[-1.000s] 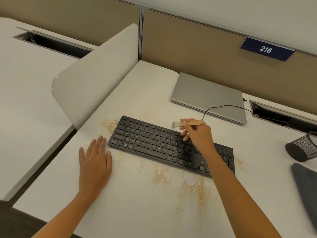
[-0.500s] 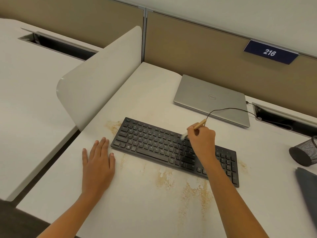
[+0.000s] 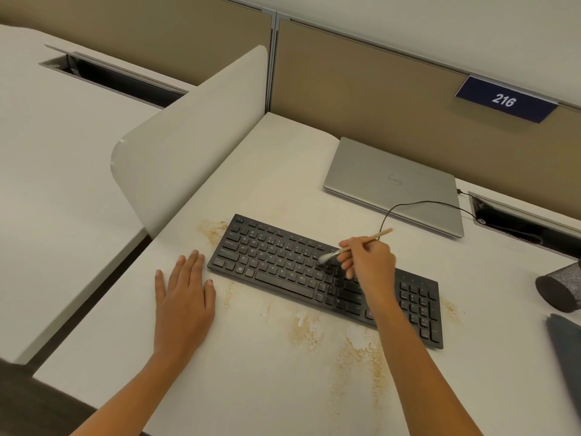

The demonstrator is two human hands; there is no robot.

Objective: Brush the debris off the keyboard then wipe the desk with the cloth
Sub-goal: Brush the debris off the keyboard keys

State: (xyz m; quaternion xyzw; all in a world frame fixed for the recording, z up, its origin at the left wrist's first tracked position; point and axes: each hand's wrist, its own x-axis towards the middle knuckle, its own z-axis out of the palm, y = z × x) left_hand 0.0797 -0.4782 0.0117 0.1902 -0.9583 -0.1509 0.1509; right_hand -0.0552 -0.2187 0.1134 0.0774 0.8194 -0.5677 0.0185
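Observation:
A black keyboard (image 3: 283, 262) lies at an angle on the white desk (image 3: 283, 171). My right hand (image 3: 371, 262) hovers over its right-middle keys and grips a small wooden-handled brush (image 3: 364, 242), whose pale bristles touch the keys. Tan crumbs (image 3: 361, 354) are scattered on the desk in front of the keyboard, and a smaller patch of debris (image 3: 212, 229) sits at its far left corner. My left hand (image 3: 185, 294) rests flat on the desk, fingers spread, just left of the keyboard. A dark grey cloth (image 3: 566, 350) lies at the right edge.
A shut silver laptop (image 3: 393, 184) sits behind the keyboard, with a black cable (image 3: 424, 204) running to a desk slot (image 3: 528, 225). A black mesh cup (image 3: 562, 291) lies on its side at the right. A white divider panel (image 3: 188, 140) stands at the left.
The brush has tipped from level above the keys to bristles-down on the keys, sweeping a little leftward. My left hand has stayed flat on the desk.

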